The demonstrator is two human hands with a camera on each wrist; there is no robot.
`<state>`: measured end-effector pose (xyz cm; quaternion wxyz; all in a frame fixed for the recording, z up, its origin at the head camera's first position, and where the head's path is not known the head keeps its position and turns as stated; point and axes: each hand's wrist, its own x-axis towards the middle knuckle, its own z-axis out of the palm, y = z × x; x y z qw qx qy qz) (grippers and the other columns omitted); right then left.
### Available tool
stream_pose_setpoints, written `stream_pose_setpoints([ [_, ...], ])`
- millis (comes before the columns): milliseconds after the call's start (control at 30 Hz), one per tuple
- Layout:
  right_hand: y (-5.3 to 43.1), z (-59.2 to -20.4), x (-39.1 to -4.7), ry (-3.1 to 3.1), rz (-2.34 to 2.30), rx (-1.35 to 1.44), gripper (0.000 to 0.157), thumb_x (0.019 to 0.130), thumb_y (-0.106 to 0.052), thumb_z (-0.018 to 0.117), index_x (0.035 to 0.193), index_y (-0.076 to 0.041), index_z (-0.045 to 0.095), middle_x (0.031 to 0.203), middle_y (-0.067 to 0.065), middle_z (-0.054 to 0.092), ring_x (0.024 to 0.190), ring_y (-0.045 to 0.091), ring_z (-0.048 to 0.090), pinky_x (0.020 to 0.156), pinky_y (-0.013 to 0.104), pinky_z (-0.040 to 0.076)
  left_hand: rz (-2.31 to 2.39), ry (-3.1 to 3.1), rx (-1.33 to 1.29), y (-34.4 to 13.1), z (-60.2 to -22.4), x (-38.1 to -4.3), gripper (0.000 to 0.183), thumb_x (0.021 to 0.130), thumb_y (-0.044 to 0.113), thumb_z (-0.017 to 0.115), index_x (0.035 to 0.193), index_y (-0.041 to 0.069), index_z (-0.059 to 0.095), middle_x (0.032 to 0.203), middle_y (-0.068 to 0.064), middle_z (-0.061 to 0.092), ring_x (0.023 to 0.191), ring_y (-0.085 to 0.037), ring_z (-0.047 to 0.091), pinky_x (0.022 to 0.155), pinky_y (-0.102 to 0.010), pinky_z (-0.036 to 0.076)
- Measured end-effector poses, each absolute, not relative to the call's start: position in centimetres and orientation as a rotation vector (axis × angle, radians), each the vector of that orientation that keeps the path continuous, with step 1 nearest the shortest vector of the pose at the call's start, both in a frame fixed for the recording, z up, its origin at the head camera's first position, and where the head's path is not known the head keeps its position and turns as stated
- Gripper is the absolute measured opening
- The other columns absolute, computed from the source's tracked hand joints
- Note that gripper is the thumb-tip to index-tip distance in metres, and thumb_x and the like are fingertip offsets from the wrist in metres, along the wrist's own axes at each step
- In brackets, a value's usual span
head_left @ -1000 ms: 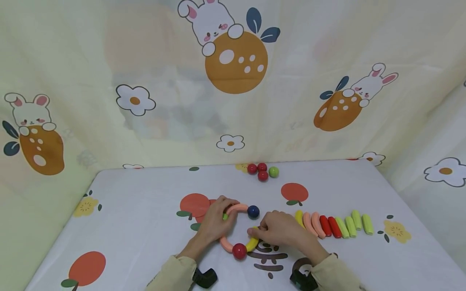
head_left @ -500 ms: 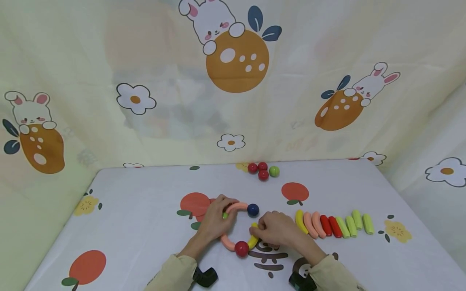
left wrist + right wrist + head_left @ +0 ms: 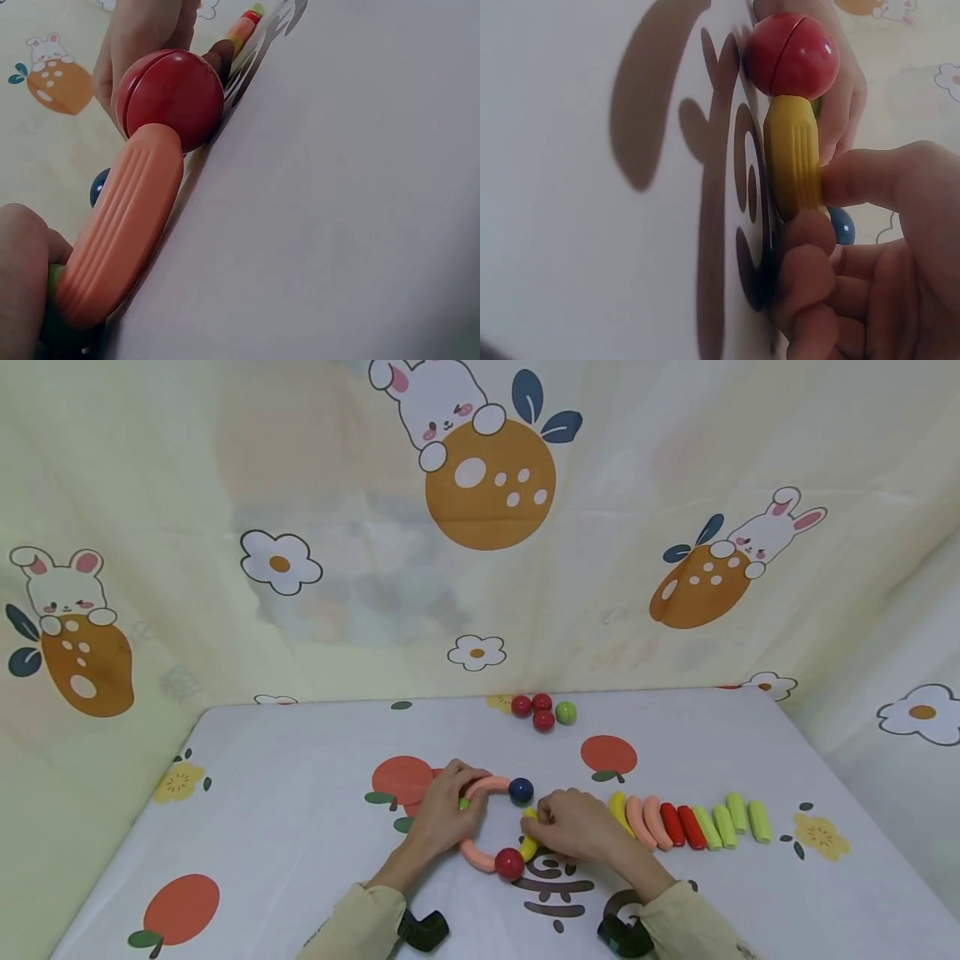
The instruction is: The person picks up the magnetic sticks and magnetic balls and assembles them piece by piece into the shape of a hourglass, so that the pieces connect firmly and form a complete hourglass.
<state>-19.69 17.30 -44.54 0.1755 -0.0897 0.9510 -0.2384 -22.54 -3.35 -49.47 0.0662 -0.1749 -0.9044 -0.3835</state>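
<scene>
Yellow rod (image 3: 791, 154), on or just above the table (image 3: 300, 860), pinched between thumb and fingertips of the right hand (image 3: 573, 822). Set just left of that hand's knuckles, long axis pointing away from the body, far part mostly covered by the fingers. Butted at the near end against the red ball (image 3: 509, 864), with the lower salmon rod (image 3: 477, 857) joined on to the left. Farther round, left hand (image 3: 450, 810) curled about the green piece (image 3: 463, 804), fingers over the upper salmon rod (image 3: 489, 785). Just past the yellow tip, blue ball (image 3: 521, 791): contact hard to tell, probably the deciding gap, right hand nearer.
</scene>
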Motion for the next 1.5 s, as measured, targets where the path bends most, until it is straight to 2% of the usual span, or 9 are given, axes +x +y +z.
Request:
stream_pose_setpoints([
  [533,17.5,-44.8,-20.3,2.769,-0.642,-0.188,0.032,0.086,-0.041,0.061,0.065,-0.018,0.055,0.050,-0.002,0.051,0.043,0.014,0.050,0.042,0.023,0.030,-1.223,-2.657,-0.573,-3.5,-49.5,-22.6,0.020,0.090,0.020,0.060,0.108,0.018,0.069,0.091,0.004,0.056,0.076,-0.008,0.050,0.065,-0.019,0.041],
  [767,17.6,-45.0,-20.6,2.815,-0.639,-0.171,0.030,0.087,-0.041,0.061,0.068,-0.019,0.056,0.053,-0.002,0.050,0.048,0.014,0.047,0.045,0.024,0.030,-1.259,-2.651,-0.579,-3.4,-49.5,-22.7,0.027,0.090,0.020,0.060,0.116,0.015,0.063,0.099,0.001,0.056,0.081,-0.011,0.051,0.068,-0.021,0.042],
  [1000,18.5,-44.5,-20.7,2.773,-0.718,-0.235,0.029,0.091,-0.042,0.057,0.072,-0.019,0.057,0.052,-0.002,0.051,0.046,0.014,0.050,0.045,0.024,0.033,-1.280,-2.646,-0.610,-3.6,-49.7,-22.8,0.027,0.090,0.022,0.061,0.116,0.017,0.062,0.104,0.002,0.056,0.086,-0.009,0.052,0.074,-0.023,0.046],
  [1267,22.4,-42.7,-21.8,2.804,-0.782,-0.339,0.015,0.092,-0.031,0.060,0.088,-0.016,0.062,0.071,-0.002,0.056,0.066,0.013,0.050,0.060,0.027,0.042,-1.285,-2.665,-0.591,-3.6,-49.5,-22.7,0.027,0.089,0.021,0.061,0.116,0.019,0.063,0.104,0.003,0.055,0.084,-0.009,0.050,0.069,-0.021,0.044],
  [1500,27.7,-40.8,-22.2,2.683,-0.886,-0.376,0.026,0.094,-0.033,0.055,0.104,-0.009,0.060,0.091,0.006,0.063,0.080,0.017,0.055,0.071,0.031,0.048,-1.299,-2.636,-0.529,-3.5,-49.5,-22.7,0.023,0.090,0.018,0.061,0.112,0.019,0.064,0.096,0.002,0.054,0.080,-0.009,0.049,0.068,-0.020,0.044],
])
